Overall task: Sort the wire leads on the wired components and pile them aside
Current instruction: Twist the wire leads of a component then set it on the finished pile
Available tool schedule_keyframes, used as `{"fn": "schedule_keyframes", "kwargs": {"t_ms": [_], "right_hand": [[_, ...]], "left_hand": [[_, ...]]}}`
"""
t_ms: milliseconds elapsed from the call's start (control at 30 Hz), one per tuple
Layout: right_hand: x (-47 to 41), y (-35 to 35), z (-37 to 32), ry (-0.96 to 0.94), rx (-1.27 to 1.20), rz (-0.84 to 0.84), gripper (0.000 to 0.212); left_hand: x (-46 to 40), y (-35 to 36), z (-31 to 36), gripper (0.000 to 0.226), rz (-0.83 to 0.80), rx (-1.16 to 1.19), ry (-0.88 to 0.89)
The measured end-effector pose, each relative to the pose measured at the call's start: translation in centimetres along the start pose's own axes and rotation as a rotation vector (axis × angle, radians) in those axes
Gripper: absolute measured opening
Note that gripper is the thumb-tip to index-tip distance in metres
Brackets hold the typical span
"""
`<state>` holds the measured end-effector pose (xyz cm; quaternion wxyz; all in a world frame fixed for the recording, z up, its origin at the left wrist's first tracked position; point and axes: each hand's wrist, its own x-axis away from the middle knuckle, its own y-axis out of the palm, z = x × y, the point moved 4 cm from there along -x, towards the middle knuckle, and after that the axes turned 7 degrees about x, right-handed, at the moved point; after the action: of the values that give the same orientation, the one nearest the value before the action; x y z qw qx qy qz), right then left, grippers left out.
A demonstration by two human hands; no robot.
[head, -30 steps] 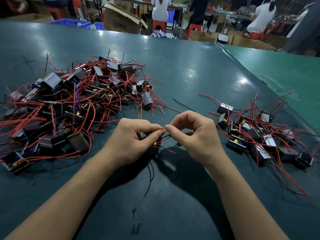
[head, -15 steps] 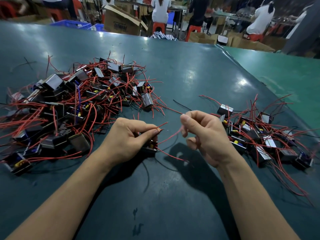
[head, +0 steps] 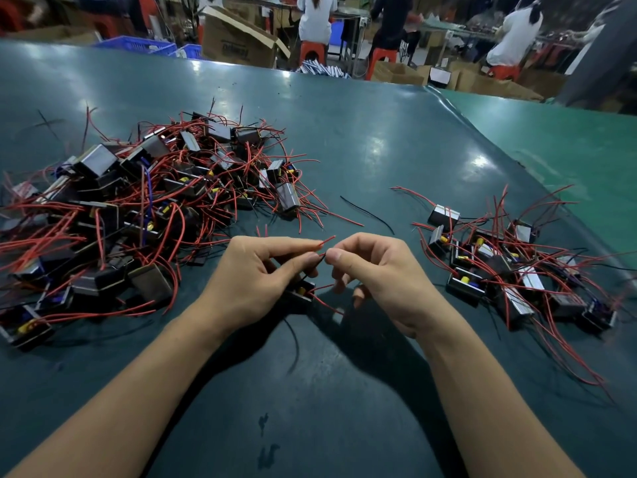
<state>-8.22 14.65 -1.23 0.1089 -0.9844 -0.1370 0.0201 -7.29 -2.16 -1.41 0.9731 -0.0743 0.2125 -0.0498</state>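
Your left hand (head: 255, 274) grips wired component (head: 300, 295), fingers pinching red lead (head: 322, 242). Your right hand (head: 375, 270) pinches black lead (head: 319, 263). 2 piles flank hands on worktop (head: 362, 139).

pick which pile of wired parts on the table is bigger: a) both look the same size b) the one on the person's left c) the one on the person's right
b: the left pile holds many more parts and spreads far wider over the table than the small right pile.
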Motion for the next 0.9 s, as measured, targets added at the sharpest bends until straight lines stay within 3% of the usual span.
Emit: {"fn": "schedule_keyframes", "kwargs": {"t_ms": [300,500,667,900], "right_hand": [[0.0,-0.2,0.1,0.135,-0.223,-0.122,0.01],[-0.1,-0.1,0.3,0.179,-0.303,-0.097,0.021],[-0.1,0.5,0.5,0.229,-0.442,-0.079,0.009],[-0.2,1.8,0.1,0.169,-0.515,-0.108,0.01]], "left_hand": [[-0.3,0.2,0.5,0.028,-0.051,-0.022,0.077],[-0.3,0.1,0.2,0.033,-0.083,-0.025,0.073],[-0.4,-0.2,-0.4,0.022,-0.015,-0.008,-0.012],[-0.7,-0.6,-1.2,0.011,0.084,0.042,-0.094]]}}
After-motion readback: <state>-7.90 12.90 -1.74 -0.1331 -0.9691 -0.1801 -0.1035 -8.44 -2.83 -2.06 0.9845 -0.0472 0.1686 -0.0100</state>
